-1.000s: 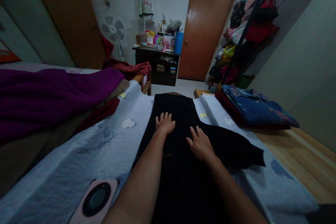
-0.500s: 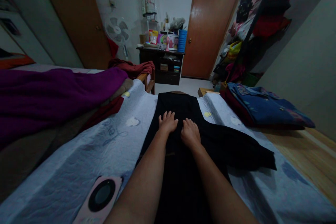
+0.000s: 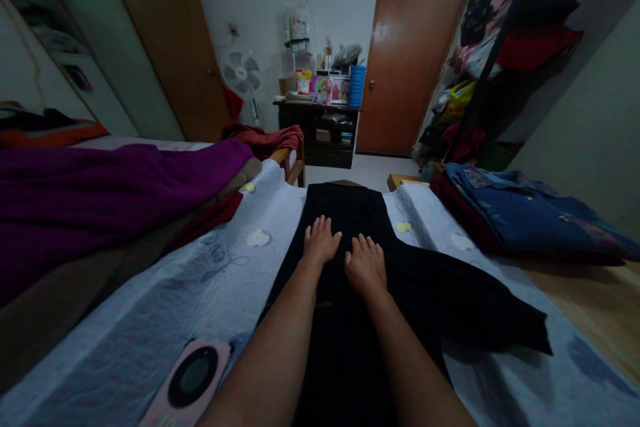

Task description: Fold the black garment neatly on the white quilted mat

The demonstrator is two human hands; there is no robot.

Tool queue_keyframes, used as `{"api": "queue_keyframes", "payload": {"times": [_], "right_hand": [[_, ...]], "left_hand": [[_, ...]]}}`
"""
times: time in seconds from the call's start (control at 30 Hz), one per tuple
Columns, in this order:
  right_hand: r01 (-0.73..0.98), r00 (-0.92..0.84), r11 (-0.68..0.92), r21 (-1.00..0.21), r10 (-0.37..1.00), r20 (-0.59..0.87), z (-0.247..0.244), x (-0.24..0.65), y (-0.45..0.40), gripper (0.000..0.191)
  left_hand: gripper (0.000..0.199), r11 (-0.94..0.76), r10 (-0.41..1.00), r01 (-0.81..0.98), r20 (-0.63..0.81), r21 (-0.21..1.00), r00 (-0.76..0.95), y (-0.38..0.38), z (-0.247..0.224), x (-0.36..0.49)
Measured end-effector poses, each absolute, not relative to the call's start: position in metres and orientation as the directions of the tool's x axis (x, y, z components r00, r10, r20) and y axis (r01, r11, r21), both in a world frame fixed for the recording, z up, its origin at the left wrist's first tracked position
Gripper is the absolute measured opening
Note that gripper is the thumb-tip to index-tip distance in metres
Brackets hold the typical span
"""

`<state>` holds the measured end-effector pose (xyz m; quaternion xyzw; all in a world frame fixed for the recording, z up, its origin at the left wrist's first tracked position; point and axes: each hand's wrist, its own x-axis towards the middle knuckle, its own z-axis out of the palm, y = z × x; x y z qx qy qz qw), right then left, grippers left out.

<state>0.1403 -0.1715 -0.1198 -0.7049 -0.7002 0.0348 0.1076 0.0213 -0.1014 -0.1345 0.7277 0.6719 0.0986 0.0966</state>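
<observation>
A black garment [image 3: 345,207] lies spread on the light blue patterned bedding [image 3: 260,213], one sleeve stretched out to the right. My left hand [image 3: 321,240] rests flat on its upper part, fingers apart and pointing away from me. Just to the right, my right hand [image 3: 366,263] also lies palm down on the black cloth, its fingers extended and slightly lower than the left. Neither hand grips anything. My forearms cover part of the garment's lower area.
Purple cloth [image 3: 125,180] is heaped on the left. A pink case with a black circle [image 3: 193,377] lies at the lower left. Folded blue denim clothing [image 3: 530,213] sits at the right. Beyond the bed are a fan [image 3: 243,72] and a dark cabinet [image 3: 317,143].
The camera view has shifted slightly left, so most of the room appears further right. Both hands stay on the black garment; the fingers of my right hand look more stretched out.
</observation>
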Motion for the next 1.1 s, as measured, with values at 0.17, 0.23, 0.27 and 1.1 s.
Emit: {"api": "queue_keyframes", "payload": {"times": [0.17,0.23,0.27,1.1], "right_hand": [[0.977,0.022,-0.003,-0.213,0.996,0.088,-0.121,0.141,-0.170,0.053],[0.975,0.024,-0.003,-0.221,0.996,0.091,-0.122,0.140,-0.170,0.053],[0.974,0.025,-0.004,-0.225,0.995,0.093,-0.122,0.140,-0.169,0.053],[0.970,0.029,0.005,-0.244,0.990,0.138,-0.121,0.139,-0.171,0.052]], "left_hand": [[0.068,-0.065,0.998,0.970,0.001,0.236,0.066,-0.096,-0.139,0.024],[0.070,-0.078,0.996,0.974,-0.031,0.214,0.086,-0.092,-0.139,0.023],[0.071,-0.087,0.994,0.975,-0.051,0.203,0.099,-0.089,-0.138,0.022],[0.084,-0.131,0.991,0.983,0.046,0.126,0.126,0.005,-0.146,0.001]]}}
